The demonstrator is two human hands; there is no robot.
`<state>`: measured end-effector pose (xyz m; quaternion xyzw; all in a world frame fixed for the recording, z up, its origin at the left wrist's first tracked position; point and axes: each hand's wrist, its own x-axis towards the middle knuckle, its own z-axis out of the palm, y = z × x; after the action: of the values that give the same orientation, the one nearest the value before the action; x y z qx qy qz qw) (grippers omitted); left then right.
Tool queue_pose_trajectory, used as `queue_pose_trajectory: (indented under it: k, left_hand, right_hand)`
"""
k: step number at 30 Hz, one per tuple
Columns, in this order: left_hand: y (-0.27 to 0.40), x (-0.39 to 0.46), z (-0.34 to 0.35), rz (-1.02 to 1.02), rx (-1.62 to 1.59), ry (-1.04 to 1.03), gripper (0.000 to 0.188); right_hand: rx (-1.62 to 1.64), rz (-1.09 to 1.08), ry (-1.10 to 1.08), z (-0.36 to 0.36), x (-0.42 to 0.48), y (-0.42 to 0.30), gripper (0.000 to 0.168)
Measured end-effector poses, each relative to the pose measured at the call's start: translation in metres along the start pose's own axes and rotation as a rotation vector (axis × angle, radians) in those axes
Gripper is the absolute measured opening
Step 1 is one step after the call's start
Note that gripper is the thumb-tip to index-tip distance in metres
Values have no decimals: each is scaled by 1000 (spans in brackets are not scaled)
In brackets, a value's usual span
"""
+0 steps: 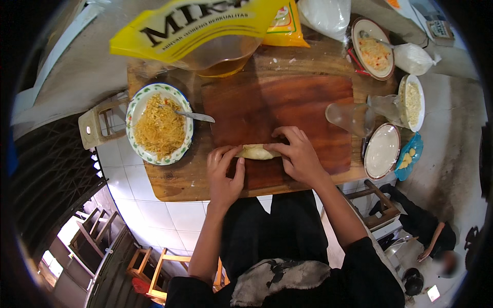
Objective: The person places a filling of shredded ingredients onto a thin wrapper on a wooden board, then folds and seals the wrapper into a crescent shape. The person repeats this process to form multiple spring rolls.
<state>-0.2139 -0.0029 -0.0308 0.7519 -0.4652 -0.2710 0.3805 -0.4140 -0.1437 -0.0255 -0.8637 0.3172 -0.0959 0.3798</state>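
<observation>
A pale, filled dough roll [257,151] lies across the near part of a reddish-brown wooden board [265,107]. Its left end is pinched between the thumb and fingers of my left hand [225,169]. At the other end, my right hand [298,158] grips it with the thumb and bent fingers. What fills the roll is hidden inside the wrapper. To the left of the board stands a green-and-white enamel bowl [133,148] holding a noodle filling [160,129]. A metal spoon [196,116] rests in that filling, its handle reaching over the board's left edge.
Behind the board stands a yellow-topped pouch of cooking oil [227,57]. Two drinking glasses [348,117] [385,109], a beige plate [382,152], a plate of shredded food [373,54] and a blue dish with garlic cloves [408,158] line the right. Another person [427,231] is at lower right.
</observation>
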Motion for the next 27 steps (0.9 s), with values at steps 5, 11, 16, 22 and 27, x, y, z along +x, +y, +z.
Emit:
queue_pose_trajectory:
  k: [5, 11, 16, 22, 27]
  left_hand:
    - [2, -1, -9, -25, 116, -14, 25]
    - [-6, 7, -18, -22, 180, -40, 21]
    - [-12, 10, -15, 51, 184, -8, 20]
    - [-24, 8, -12, 195, 210, -4, 28]
    - [-33, 3, -20, 289, 266, -23, 38]
  right_hand:
    - [20, 19, 8, -2, 3, -2, 40]
    - [114, 83, 38, 5, 7, -6, 32]
    - [171, 23, -26, 8, 29, -9, 24]
    - [61, -123, -146, 14, 55, -22, 15]
    - [24, -124, -194, 18, 58, -28, 13]
